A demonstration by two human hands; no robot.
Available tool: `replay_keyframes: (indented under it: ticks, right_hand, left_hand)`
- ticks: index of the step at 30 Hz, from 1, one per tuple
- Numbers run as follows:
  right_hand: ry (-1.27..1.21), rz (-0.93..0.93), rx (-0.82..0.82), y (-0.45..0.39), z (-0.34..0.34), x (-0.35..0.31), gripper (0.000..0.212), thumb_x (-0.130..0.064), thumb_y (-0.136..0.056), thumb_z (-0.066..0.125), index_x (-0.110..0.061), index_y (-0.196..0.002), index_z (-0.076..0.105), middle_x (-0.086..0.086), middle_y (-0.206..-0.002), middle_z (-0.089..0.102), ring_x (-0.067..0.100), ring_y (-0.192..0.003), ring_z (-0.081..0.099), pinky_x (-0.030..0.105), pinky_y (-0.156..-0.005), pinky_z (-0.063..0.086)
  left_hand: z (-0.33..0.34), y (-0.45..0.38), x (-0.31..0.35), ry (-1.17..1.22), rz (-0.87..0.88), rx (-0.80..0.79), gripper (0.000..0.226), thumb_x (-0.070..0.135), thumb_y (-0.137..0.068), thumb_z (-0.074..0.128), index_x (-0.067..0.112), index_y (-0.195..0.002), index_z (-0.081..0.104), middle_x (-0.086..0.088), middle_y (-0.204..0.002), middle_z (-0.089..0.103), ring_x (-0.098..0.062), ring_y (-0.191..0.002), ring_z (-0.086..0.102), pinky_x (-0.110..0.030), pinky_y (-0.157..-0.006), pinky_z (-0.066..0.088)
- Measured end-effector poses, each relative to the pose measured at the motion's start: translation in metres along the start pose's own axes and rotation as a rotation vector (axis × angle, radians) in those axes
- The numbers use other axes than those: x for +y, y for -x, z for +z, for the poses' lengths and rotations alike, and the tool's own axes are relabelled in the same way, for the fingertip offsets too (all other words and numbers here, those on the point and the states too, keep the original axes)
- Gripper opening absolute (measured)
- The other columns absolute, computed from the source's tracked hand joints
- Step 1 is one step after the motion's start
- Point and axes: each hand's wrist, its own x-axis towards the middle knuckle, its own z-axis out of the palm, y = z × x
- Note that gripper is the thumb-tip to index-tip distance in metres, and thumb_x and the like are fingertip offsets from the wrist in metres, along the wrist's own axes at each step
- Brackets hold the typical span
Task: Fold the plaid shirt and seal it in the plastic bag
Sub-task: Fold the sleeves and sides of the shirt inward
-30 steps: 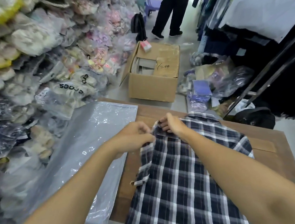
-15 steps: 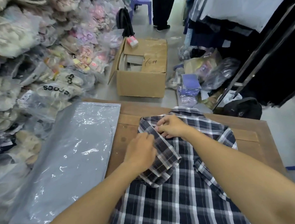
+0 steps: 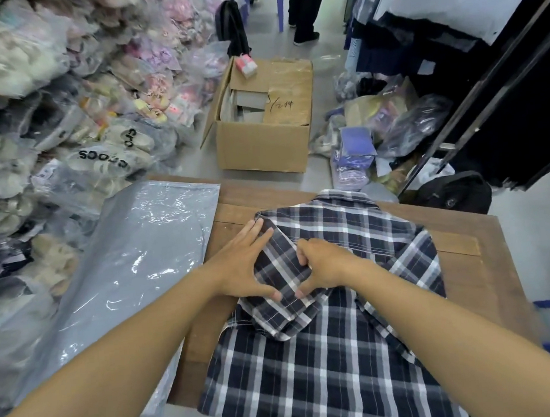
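Note:
A dark blue and white plaid shirt [image 3: 328, 362] lies back up on the wooden table [image 3: 470, 278], collar at the far edge. Its left sleeve [image 3: 283, 286] is folded inward across the back. My left hand [image 3: 242, 263] lies flat with spread fingers on the folded sleeve's outer edge. My right hand [image 3: 324, 267] presses the sleeve with curled fingers, thumb near the cuff. A grey plastic bag [image 3: 134, 272] with a clear glossy front lies flat to the left, hanging partly over the table's left edge.
Heaps of bagged shoes [image 3: 63, 126] fill the left side. An open cardboard box [image 3: 267, 123] stands on the floor beyond the table. Bagged goods [image 3: 382, 127] and a black backpack [image 3: 453, 194] lie at the right below a clothes rack. A person's legs [image 3: 304, 8] stand far back.
Both hands brought the left sleeve from the shoulder inward over the shirt's back and now press it flat. My view has shifted forward and down.

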Motion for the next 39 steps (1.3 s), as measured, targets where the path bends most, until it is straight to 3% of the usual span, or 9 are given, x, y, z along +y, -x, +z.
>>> replay_keyframes:
  ticks: [2, 4, 7, 12, 18, 26, 32, 36, 39]
  right_hand:
    - [-0.050, -0.007, -0.002, -0.002, 0.000, 0.006, 0.052, -0.039, -0.066, 0.091, -0.022, -0.093, 0.050, -0.002, -0.101, 0.056, 0.020, -0.088, 0.056, 0.040, -0.080, 0.053]
    - [-0.115, -0.006, -0.002, -0.003, -0.001, 0.012, 0.044, -0.034, -0.069, 0.091, -0.023, -0.090, 0.053, -0.001, -0.098, 0.059, 0.020, -0.085, 0.059, 0.038, -0.078, 0.054]
    - [-0.152, -0.013, 0.025, -0.005, -0.005, 0.016, 0.039, -0.026, -0.073, 0.089, -0.025, -0.085, 0.053, 0.000, -0.097, 0.063, 0.023, -0.087, 0.063, 0.040, -0.081, 0.056]
    - [-0.173, -0.006, 0.056, -0.006, -0.007, 0.015, 0.038, -0.020, -0.073, 0.089, -0.023, -0.086, 0.053, 0.001, -0.099, 0.064, 0.025, -0.090, 0.065, 0.041, -0.084, 0.056]
    - [-0.221, -0.001, 0.059, -0.008, -0.007, 0.017, 0.038, -0.019, -0.072, 0.090, -0.022, -0.085, 0.055, -0.006, -0.086, 0.055, 0.012, -0.076, 0.052, 0.030, -0.073, 0.048]
    - [-0.228, -0.030, 0.049, -0.007, -0.007, 0.026, 0.041, -0.015, -0.074, 0.088, -0.023, -0.086, 0.050, -0.006, -0.085, 0.053, 0.010, -0.071, 0.050, 0.022, -0.062, 0.041]
    - [-0.163, -0.046, 0.049, -0.007, -0.004, 0.029, 0.044, -0.012, -0.074, 0.088, -0.022, -0.079, 0.045, -0.003, -0.081, 0.055, 0.014, -0.068, 0.050, 0.027, -0.063, 0.044]
    - [-0.130, -0.056, 0.031, -0.005, -0.001, 0.028, 0.036, -0.012, -0.076, 0.085, -0.024, -0.082, 0.052, -0.003, -0.089, 0.058, 0.014, -0.073, 0.054, 0.028, -0.067, 0.048]
    - [-0.094, -0.061, 0.049, -0.004, -0.001, 0.026, 0.032, -0.012, -0.076, 0.085, -0.021, -0.091, 0.058, -0.001, -0.099, 0.058, 0.018, -0.086, 0.058, 0.030, -0.073, 0.051]
  left_hand:
    - [0.000, 0.017, 0.000, 0.071, -0.017, 0.061, 0.113, 0.082, -0.062, 0.065, 0.027, -0.151, 0.023, 0.005, -0.159, 0.015, -0.018, -0.147, 0.013, -0.040, -0.117, 0.024]
    - [0.002, 0.036, -0.003, 0.104, -0.014, 0.142, 0.060, 0.062, -0.072, 0.070, 0.024, -0.113, 0.049, 0.006, -0.120, 0.046, -0.014, -0.112, 0.043, -0.032, -0.095, 0.045]
    - [0.004, 0.061, -0.005, 0.129, 0.008, 0.079, 0.024, 0.034, -0.075, 0.068, 0.019, -0.072, 0.050, 0.005, -0.079, 0.053, -0.012, -0.077, 0.050, -0.035, -0.067, 0.049]
    - [0.009, 0.070, 0.000, -0.108, 0.113, -0.029, 0.032, 0.053, -0.078, 0.073, 0.021, -0.080, 0.067, 0.013, -0.083, 0.056, -0.006, -0.079, 0.051, -0.026, -0.066, 0.047]
    - [0.014, 0.064, 0.012, -0.126, 0.103, 0.032, 0.032, 0.040, -0.082, 0.076, 0.025, -0.110, 0.075, 0.011, -0.096, 0.059, -0.009, -0.088, 0.052, -0.025, -0.069, 0.039]
    - [0.025, 0.078, 0.010, 0.026, 0.006, 0.073, 0.024, 0.012, -0.082, 0.070, 0.021, -0.097, 0.054, 0.006, -0.099, 0.059, -0.019, -0.085, 0.059, -0.038, -0.071, 0.053]
    - [0.035, 0.081, 0.001, -0.080, 0.080, -0.015, 0.022, -0.002, -0.078, 0.052, 0.014, -0.091, 0.062, 0.002, -0.099, 0.058, -0.020, -0.085, 0.056, -0.042, -0.068, 0.051]
    - [0.028, 0.083, 0.005, -0.153, 0.131, -0.012, 0.017, 0.016, -0.078, 0.052, 0.015, -0.085, 0.068, 0.004, -0.088, 0.061, -0.017, -0.078, 0.057, -0.029, -0.065, 0.045]
    - [0.023, 0.077, 0.020, -0.083, 0.133, 0.186, 0.034, 0.046, -0.084, 0.047, 0.017, -0.081, 0.065, 0.006, -0.083, 0.060, -0.012, -0.078, 0.054, -0.027, -0.073, 0.047]
